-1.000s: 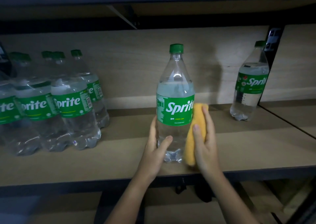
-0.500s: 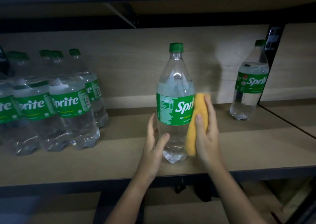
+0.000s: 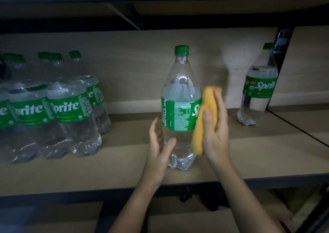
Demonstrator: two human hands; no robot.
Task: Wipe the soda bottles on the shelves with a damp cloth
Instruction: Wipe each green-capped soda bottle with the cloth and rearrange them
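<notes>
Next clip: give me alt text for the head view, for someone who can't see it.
A right hand presses a folded yellow cloth against a clear plastic Sprite bottle with a green cap standing on a wooden shelf, while the open left hand steadies its base. More Sprite bottles stand at left, one at right.

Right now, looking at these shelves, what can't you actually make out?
- Middle bottle: the head view shows half its logo; the yellow cloth in the right hand covers the rest.
- Left hand: fingers behind the bottle, contact unclear.
- Leftmost packed bottles: cut by the frame edge.
- Lower shelf: too dark.
</notes>
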